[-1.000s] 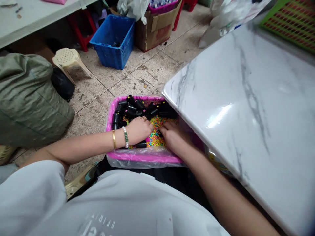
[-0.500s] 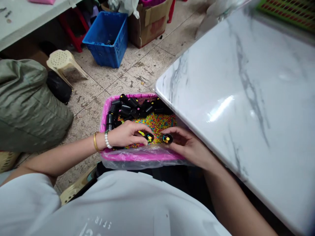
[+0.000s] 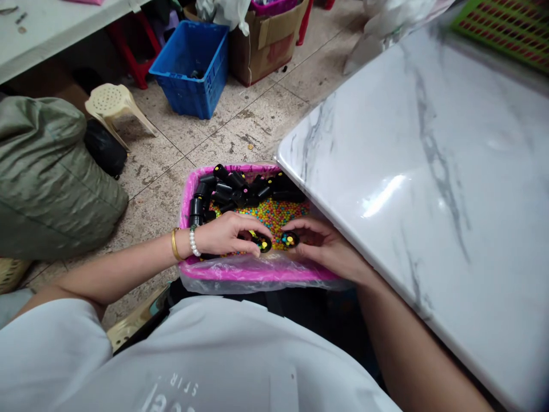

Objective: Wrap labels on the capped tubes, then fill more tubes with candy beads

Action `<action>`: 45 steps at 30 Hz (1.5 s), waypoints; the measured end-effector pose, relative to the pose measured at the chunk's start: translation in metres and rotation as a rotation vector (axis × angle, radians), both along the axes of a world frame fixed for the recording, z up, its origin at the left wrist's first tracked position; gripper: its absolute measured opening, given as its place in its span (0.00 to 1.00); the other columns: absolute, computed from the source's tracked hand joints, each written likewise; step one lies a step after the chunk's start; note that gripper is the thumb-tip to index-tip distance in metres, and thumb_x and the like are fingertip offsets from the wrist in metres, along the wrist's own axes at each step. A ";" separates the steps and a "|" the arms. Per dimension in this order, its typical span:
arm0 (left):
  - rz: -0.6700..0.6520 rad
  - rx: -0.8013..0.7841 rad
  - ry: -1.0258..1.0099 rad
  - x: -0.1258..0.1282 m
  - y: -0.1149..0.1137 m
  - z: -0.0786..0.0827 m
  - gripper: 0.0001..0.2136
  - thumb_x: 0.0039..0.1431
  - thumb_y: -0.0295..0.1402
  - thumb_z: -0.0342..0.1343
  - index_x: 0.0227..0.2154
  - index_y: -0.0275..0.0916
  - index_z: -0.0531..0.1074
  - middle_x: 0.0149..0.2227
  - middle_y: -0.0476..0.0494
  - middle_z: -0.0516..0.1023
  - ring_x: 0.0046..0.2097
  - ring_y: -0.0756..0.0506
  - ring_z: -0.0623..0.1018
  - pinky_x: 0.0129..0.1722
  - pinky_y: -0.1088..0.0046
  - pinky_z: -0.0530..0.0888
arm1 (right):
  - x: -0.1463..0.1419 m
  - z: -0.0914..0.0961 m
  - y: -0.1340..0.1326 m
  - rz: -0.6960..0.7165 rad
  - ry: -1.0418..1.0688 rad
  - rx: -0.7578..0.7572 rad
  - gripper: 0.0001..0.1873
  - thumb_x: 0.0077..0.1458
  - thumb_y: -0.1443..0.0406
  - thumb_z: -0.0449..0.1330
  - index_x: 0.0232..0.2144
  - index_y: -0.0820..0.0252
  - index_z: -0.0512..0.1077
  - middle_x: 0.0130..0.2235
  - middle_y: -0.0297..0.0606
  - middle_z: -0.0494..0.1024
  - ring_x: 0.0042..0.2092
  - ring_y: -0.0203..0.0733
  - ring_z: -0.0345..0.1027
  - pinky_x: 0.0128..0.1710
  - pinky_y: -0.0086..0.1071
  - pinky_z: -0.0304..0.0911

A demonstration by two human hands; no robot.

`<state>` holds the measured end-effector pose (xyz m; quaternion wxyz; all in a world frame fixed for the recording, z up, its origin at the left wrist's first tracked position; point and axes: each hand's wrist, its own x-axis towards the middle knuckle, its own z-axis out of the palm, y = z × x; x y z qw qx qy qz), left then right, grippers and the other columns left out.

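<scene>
My left hand [image 3: 223,234] is shut on a small black cylinder [image 3: 262,244], whose end is dotted with coloured beads. My right hand [image 3: 319,243] pinches a matching black cylinder [image 3: 290,239] by its sides, a short gap from the first. Both hands hover just over a pink tray [image 3: 240,273] lined with transparent plastic. Tiny multicoloured beads [image 3: 274,220] fill its middle, and a heap of black cylinders [image 3: 231,189] lies at its far end. A few beads show on the end faces of some.
A white marble-patterned table [image 3: 412,171] juts in at right, close to my right forearm. On the tiled floor stand a blue crate [image 3: 191,71], a cardboard box [image 3: 266,48], a beige plastic stool [image 3: 114,106] and an olive sack [image 3: 47,177].
Both hands have risen out of the beads, each now holding a black cylinder up with its end in view. The two cylinders have drawn slightly closer together over the last half second.
</scene>
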<state>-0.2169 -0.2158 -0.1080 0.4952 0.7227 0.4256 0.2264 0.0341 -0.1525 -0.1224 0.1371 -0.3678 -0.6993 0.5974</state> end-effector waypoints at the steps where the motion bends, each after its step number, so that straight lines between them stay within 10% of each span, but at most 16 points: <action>1: 0.013 0.015 -0.006 0.000 0.000 0.001 0.16 0.57 0.35 0.64 0.48 0.36 0.77 0.45 0.40 0.81 0.43 0.47 0.79 0.45 0.73 0.73 | -0.001 0.001 -0.001 0.001 0.017 -0.061 0.17 0.47 0.64 0.62 0.42 0.56 0.73 0.35 0.33 0.75 0.33 0.38 0.68 0.35 0.32 0.67; 17: 0.143 0.564 0.323 0.013 -0.006 0.002 0.19 0.63 0.46 0.55 0.45 0.34 0.76 0.41 0.37 0.76 0.43 0.43 0.73 0.46 0.65 0.72 | -0.022 0.003 -0.023 -0.039 -0.037 0.092 0.16 0.49 0.68 0.60 0.43 0.58 0.75 0.41 0.35 0.79 0.38 0.39 0.71 0.39 0.32 0.66; 32: 0.155 -0.084 -0.378 0.010 -0.007 0.015 0.18 0.54 0.37 0.67 0.46 0.34 0.75 0.45 0.37 0.79 0.48 0.42 0.78 0.50 0.66 0.74 | -0.010 0.033 -0.036 -0.125 0.294 -0.221 0.16 0.48 0.65 0.71 0.40 0.56 0.75 0.41 0.36 0.80 0.42 0.40 0.76 0.46 0.33 0.73; 41: 0.158 -0.096 -0.557 0.018 0.002 0.026 0.17 0.50 0.31 0.69 0.44 0.37 0.77 0.45 0.39 0.79 0.47 0.44 0.78 0.49 0.68 0.74 | -0.007 0.044 -0.049 -0.229 0.349 -0.049 0.15 0.50 0.65 0.69 0.41 0.55 0.73 0.42 0.37 0.80 0.43 0.42 0.77 0.44 0.35 0.74; 45: 0.184 -0.169 -0.591 0.022 -0.004 0.023 0.17 0.51 0.31 0.69 0.45 0.36 0.77 0.45 0.40 0.79 0.46 0.45 0.78 0.47 0.69 0.74 | -0.005 0.047 -0.058 -0.283 0.203 0.270 0.15 0.52 0.71 0.64 0.43 0.54 0.73 0.41 0.35 0.79 0.41 0.40 0.75 0.41 0.32 0.72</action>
